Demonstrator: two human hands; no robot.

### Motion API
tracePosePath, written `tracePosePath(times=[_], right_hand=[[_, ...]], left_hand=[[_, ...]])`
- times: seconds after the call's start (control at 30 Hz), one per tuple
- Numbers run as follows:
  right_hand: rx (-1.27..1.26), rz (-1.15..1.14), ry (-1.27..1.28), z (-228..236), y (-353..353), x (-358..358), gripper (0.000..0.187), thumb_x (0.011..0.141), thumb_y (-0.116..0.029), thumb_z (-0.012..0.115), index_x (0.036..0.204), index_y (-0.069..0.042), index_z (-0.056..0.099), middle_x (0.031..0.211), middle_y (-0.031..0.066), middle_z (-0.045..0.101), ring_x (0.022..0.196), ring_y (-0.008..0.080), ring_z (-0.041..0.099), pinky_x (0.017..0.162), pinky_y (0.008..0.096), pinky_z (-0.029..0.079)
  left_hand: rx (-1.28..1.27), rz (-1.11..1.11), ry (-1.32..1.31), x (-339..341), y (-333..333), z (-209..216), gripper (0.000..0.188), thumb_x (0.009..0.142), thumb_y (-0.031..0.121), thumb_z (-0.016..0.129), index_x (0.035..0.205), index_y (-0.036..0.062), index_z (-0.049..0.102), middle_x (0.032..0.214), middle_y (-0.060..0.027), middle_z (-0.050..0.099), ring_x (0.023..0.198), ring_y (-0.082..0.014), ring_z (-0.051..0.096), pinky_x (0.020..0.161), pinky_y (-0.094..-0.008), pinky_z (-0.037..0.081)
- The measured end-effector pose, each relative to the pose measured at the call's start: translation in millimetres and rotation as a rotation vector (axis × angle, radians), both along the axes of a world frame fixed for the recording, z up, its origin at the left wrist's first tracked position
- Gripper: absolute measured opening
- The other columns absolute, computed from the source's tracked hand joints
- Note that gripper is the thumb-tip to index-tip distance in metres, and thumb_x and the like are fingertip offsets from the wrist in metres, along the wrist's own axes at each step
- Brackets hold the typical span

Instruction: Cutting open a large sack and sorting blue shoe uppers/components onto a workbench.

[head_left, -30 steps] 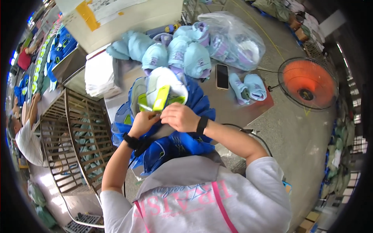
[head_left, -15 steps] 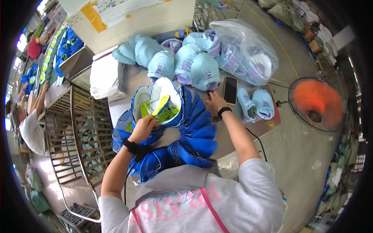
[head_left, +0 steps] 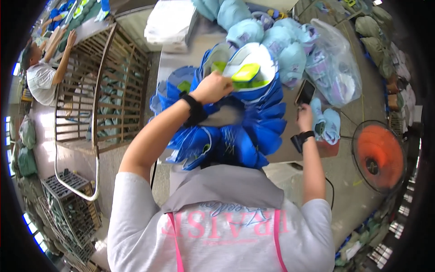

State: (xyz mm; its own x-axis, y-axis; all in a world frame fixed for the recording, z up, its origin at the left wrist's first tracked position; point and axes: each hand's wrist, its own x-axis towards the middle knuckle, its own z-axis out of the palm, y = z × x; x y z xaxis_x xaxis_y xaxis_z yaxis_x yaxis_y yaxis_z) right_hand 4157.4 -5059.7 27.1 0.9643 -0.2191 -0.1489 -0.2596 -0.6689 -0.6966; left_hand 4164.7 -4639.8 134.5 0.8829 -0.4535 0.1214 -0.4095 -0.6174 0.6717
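Surface (head_left: 174,61), beneath the left hand (head_left: 212,88) and the right hand (head_left: 304,117). Slatted cart (head_left: 102,95), left of the left hand. Blue shoe uppers (head_left: 242,145), set in a ring below and to the right of the left hand, which reaches across the ring's upper left. Light-blue shoes (head_left: 276,38), heaped beyond both hands. Clear plastic bag (head_left: 346,68), beyond and to the right of the right hand. Orange fan (head_left: 379,158), farther right and lower. White stack (head_left: 170,25), beyond the left hand. Light-blue pair (head_left: 332,124), just right of the right hand. Left hand: fingers curled closed, pinching the edge of the yellow-green tongue. Right hand: partly curled; whether it holds anything cannot be told. Phone (head_left: 305,93), just beyond the right hand's fingertips. Yellow-green tongue (head_left: 248,72), at the left hand's fingertips, inside a white-lined upper.
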Motion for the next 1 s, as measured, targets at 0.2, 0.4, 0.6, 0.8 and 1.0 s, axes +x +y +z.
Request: tracePosePath(times=[0.2,0.4,0.6,0.8,1.0], right_hand=[[0.487,0.368,-0.272,167,158,-36,0.043,0.08,0.004,0.032,0.121,-0.005,0.041,0.076,0.0025,0.051,0.058,0.0096,0.048,0.057,0.022,0.043],[0.207,0.456,-0.303,161,229,-31,0.025,0.081,-0.009,0.045,0.104,-0.001,0.052,0.076,0.0127,0.06,0.067,0.0194,0.058,0.061,0.03,0.044],[0.189,0.587,-0.163,136,241,-36,0.031,0.085,-0.03,0.049,0.092,-0.002,0.058,0.074,0.0166,0.061,0.071,0.031,0.059,0.063,0.0365,0.045],[0.038,0.542,0.02,113,227,-48,0.032,0.083,-0.032,0.047,0.087,-0.004,0.063,0.079,0.019,0.061,0.079,0.0366,0.057,0.068,0.0417,0.044],[0.099,0.517,0.035,117,250,-38,0.034,0.083,-0.028,0.046,0.084,0.001,0.062,0.079,0.0223,0.059,0.079,0.0368,0.057,0.07,0.042,0.044]], left_hand=[[0.127,0.12,0.02,5,-8,-17,0.022,0.076,0.026,0.055,0.082,0.0042,0.055,0.075,-0.0146,0.059,0.073,-0.0333,0.057,0.067,-0.0411,0.045],[0.146,0.135,0.104,8,-10,-6,0.031,0.071,0.035,0.064,0.073,0.0049,0.058,0.072,-0.0145,0.06,0.07,-0.0317,0.058,0.061,-0.0399,0.044],[-0.015,0.138,0.151,10,0,-12,0.038,0.072,0.039,0.061,0.072,0.0012,0.06,0.068,-0.0155,0.061,0.065,-0.0285,0.06,0.061,-0.0376,0.046],[-0.123,-0.138,0.586,42,8,4,0.023,0.079,0.022,0.052,0.082,0.0005,0.06,0.074,-0.0071,0.061,0.069,-0.015,0.058,0.062,-0.0277,0.044],[0.027,-0.336,0.711,61,8,7,0.026,0.074,0.022,0.057,0.088,0.0025,0.066,0.078,-0.004,0.064,0.071,-0.0122,0.057,0.067,-0.0255,0.045]])
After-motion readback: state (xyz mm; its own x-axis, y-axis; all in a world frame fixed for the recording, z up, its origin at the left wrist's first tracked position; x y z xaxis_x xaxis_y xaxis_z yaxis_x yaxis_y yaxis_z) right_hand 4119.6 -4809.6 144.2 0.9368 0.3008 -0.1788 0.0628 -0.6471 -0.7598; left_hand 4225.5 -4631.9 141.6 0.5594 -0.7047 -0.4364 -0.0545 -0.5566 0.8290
